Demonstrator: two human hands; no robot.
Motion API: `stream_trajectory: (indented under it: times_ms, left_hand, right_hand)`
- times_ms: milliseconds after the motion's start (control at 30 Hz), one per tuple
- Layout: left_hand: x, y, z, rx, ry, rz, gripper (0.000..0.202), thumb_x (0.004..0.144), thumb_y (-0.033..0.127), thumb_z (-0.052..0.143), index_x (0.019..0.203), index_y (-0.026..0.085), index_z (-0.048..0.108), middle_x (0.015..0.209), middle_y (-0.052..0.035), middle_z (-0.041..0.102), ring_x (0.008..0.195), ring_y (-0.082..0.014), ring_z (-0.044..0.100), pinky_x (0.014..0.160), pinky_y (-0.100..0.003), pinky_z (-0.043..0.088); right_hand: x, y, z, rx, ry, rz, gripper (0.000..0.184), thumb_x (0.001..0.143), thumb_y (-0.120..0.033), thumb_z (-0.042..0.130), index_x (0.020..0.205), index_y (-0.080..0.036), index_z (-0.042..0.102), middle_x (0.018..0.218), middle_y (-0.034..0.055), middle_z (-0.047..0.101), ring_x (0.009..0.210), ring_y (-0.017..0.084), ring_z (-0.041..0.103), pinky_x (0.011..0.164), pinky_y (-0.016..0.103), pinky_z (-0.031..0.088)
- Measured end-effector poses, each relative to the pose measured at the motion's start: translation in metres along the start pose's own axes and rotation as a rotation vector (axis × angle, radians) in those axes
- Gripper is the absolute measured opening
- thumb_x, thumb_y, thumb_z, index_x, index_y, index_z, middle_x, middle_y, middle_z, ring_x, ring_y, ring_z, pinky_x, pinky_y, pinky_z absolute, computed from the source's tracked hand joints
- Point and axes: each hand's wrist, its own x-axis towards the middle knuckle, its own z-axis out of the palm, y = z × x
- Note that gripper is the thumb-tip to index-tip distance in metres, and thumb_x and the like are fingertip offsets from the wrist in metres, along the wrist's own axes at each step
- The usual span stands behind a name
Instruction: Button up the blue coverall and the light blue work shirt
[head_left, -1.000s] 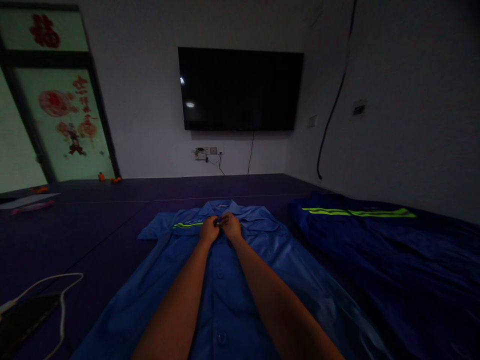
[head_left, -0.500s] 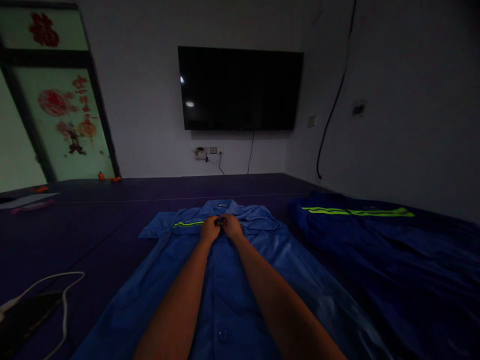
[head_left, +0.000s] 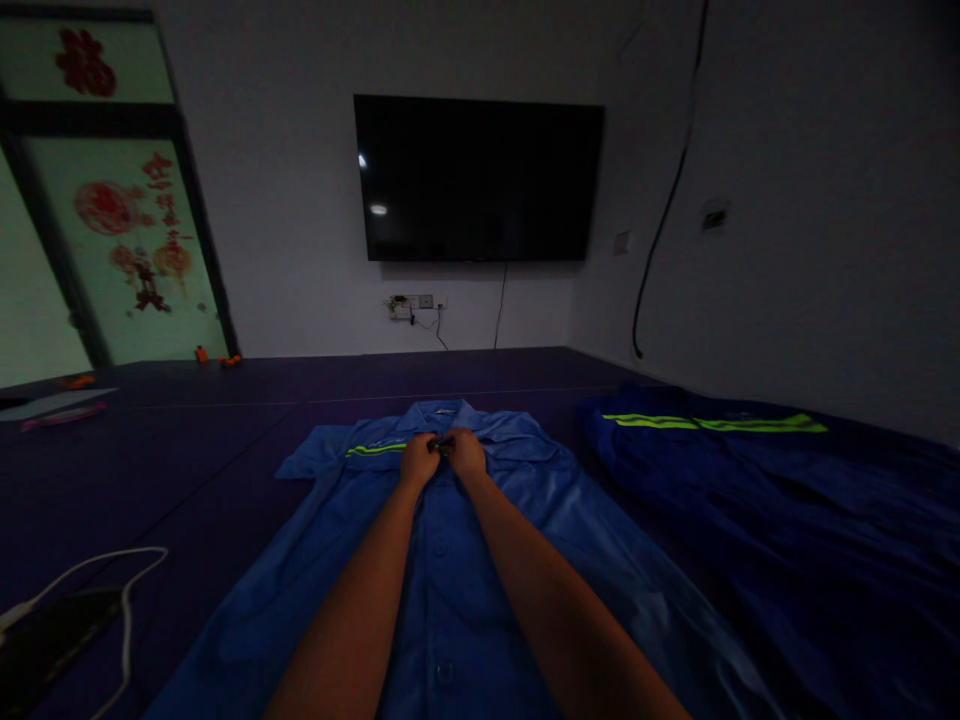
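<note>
A blue short-sleeved work shirt (head_left: 441, 610) lies spread front up, its collar pointing away from me and a yellow-green stripe across the chest. Both arms reach up the middle of it. At chest height, on the button placket, my left hand (head_left: 420, 462) and my right hand (head_left: 466, 456) meet with fingers curled and closed on the shirt front. Fingertips and the cloth between them are dark and partly hidden, so the exact pinch cannot be made out. Lower on the placket, a button (head_left: 445, 672) shows.
To the right lies a dark blue garment (head_left: 750, 500) with a similar stripe. At lower left a phone-like dark object (head_left: 60, 635) sits beside a white cable (head_left: 127, 610). Purple matting (head_left: 225, 440) covers the surface. A television (head_left: 480, 180) hangs on the far wall.
Both hands stay at the same spot on the placket; the fingers have shifted slightly. The shirt lies as before, and the view has moved a little.
</note>
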Motion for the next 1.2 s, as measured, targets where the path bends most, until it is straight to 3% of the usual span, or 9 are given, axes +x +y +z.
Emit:
stream_trajectory:
  times_ms: [1200]
  left_hand:
    - [-0.0013, 0.0006, -0.0004, 0.031, 0.011, -0.017, 0.026, 0.069, 0.004, 0.052, 0.089, 0.012, 0.065, 0.089, -0.0085, 0.067, 0.081, -0.0154, 0.059, 0.072, -0.023, 0.042]
  right_hand:
    - [-0.0013, -0.0056, -0.0026, -0.070, -0.066, 0.052, 0.023, 0.077, -0.016, 0.050, 0.097, -0.015, 0.062, 0.096, 0.0101, 0.063, 0.091, 0.016, 0.058, 0.076, 0.022, 0.040]
